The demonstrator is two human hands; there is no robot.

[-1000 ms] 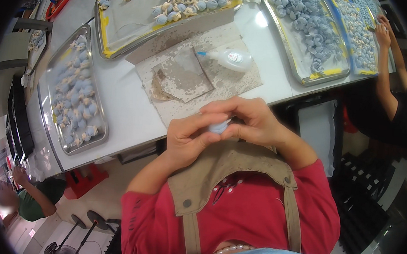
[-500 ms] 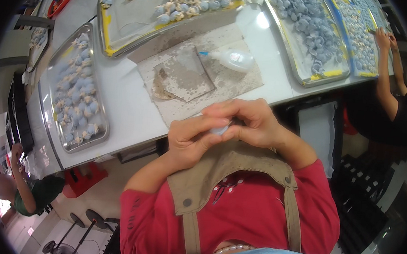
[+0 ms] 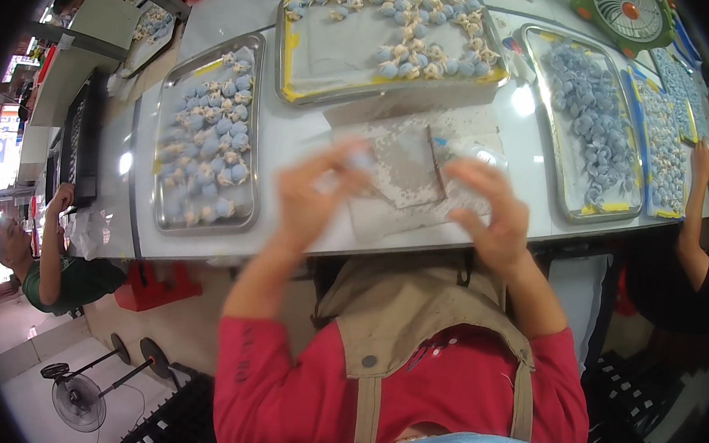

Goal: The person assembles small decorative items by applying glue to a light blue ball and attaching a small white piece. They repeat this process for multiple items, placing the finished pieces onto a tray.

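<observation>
The left hand is raised above the near edge of the white tabletop and is motion-blurred. Its fingers are curled loosely toward a small pale blue-white piece at the fingertips; the blur prevents confirming whether that piece is gripped or merely touched.

The right hand is also raised and blurred, well apart from the left hand. Its fingers are spread and partly open, and nothing is visibly held in them.

Between and beneath both hands lies a grey, powder-stained square work mat on the tabletop. A clear plastic bag lies at the mat's far right corner, just beyond the right hand.

Surrounding items on the tabletop:
- A rectangular metal tray with blue and cream moulded pieces lies left of the mat, near the left hand.
- A yellow-edged metal tray with pieces around its border lies beyond the mat.
- A metal tray filled with blue-grey pieces lies right of the mat.
- A further tray of small pieces lies farther right, beside a green round fan.

A second person's hand rests at the far right tray. A third person in a green shirt sits at the lower left, well apart from the tabletop work area.
</observation>
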